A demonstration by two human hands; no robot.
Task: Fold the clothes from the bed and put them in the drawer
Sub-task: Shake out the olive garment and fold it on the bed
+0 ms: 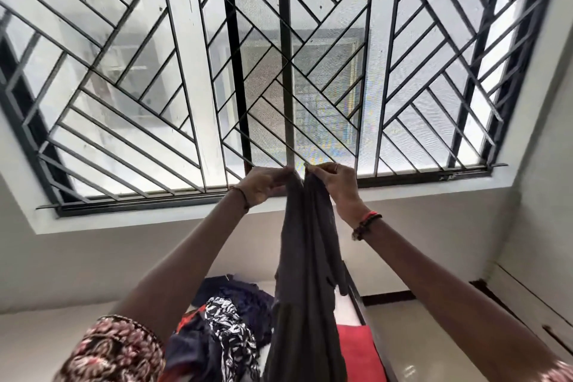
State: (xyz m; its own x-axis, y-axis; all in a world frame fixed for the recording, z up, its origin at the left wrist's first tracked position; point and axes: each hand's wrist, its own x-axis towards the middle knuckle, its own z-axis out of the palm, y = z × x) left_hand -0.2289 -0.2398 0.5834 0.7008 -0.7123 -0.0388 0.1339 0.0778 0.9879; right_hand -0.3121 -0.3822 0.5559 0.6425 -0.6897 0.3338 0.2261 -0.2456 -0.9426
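Observation:
A long grey garment [305,282] hangs straight down from both raised hands in front of the window. My left hand [263,184] pinches its top edge on the left. My right hand [333,184] pinches the top edge on the right, and the two hands almost meet. The garment's lower end drops out of the frame at the bottom. Below it on the bed lies a pile of clothes [229,322]: dark blue pieces, a black-and-white patterned one and an orange-red one. A red cloth [359,353] lies to the right of the hanging garment. No drawer can be clearly made out.
A large window with a black metal grille [279,71] fills the upper half. A pale wall runs below its sill. At the right stands a white cabinet front [527,304] with dark handles, above a glossy light floor [412,350].

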